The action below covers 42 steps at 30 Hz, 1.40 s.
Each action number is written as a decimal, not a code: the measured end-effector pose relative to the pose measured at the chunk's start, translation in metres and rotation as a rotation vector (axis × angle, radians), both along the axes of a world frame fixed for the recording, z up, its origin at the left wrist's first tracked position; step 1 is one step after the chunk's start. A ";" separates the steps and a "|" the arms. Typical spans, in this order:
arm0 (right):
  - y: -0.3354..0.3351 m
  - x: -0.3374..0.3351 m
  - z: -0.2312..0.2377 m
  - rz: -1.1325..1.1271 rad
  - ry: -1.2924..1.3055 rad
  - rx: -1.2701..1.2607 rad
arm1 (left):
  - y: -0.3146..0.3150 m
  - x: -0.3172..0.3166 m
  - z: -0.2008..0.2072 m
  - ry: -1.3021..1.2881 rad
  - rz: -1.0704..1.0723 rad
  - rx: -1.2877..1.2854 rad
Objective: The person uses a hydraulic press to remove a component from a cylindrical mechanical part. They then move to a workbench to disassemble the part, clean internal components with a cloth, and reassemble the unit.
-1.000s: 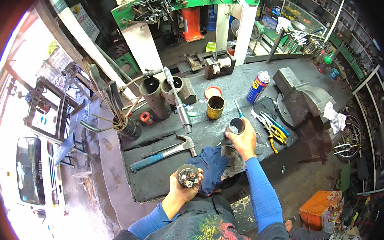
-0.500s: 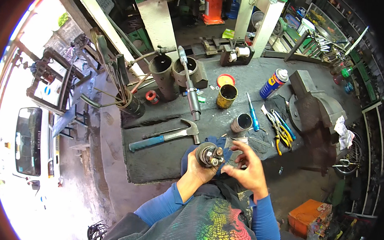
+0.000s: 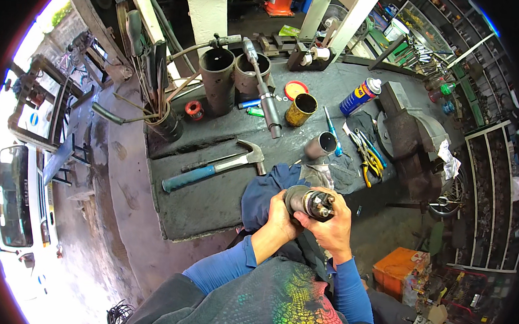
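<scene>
A metal cylinder with bolt terminals on its end, which looks like a starter solenoid [image 3: 302,200], is held up between both hands in front of my body. My left hand [image 3: 278,217] wraps round its left side and base. On the other side, my right hand [image 3: 337,226] grips it near the terminal end, which tilts to the right. Just beyond lies a crumpled blue cloth [image 3: 264,190] at the bench edge. A small grey metal cup [image 3: 318,146] stands past the cloth. To the left, a claw hammer [image 3: 212,170] with a blue handle rests on the bench.
On the dark bench [image 3: 192,217] are a yellow tin [image 3: 300,112], a blue spray can [image 3: 359,98], a blue screwdriver [image 3: 331,129] and yellow-handled pliers [image 3: 369,166]. A heavy vise [image 3: 411,120] occupies the right end. Tall dark pots [image 3: 217,89] stand at the back left.
My right hand has moved in from the right, apart from the solenoid before, and now grips it. The solenoid has shifted right and tipped over to the right. My view has also shifted.
</scene>
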State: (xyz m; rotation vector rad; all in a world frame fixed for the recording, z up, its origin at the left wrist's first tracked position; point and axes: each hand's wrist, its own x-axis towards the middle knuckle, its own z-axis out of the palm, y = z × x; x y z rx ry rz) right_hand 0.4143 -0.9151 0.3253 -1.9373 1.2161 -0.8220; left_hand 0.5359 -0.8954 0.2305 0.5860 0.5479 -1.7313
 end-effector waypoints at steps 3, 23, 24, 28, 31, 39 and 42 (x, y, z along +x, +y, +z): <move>0.008 -0.004 0.001 -0.052 -0.032 0.044 | 0.006 0.002 0.010 -0.053 -0.046 0.028; -0.094 -0.043 -0.009 0.188 -0.147 0.077 | -0.059 -0.038 0.005 -0.069 0.125 0.008; -0.101 -0.046 -0.009 0.194 -0.159 0.097 | -0.062 -0.040 0.009 -0.067 0.133 0.026; -0.118 -0.050 -0.005 0.247 -0.131 0.100 | -0.077 -0.057 -0.020 -0.108 0.250 -0.006; -0.125 -0.053 -0.005 0.250 -0.123 0.100 | -0.082 -0.060 -0.012 -0.110 0.244 0.056; -0.127 -0.044 0.000 0.267 -0.100 0.161 | -0.070 -0.042 -0.019 -0.169 0.138 -0.057; -0.125 -0.046 -0.005 0.257 -0.162 0.213 | -0.060 -0.036 -0.005 -0.201 0.066 -0.055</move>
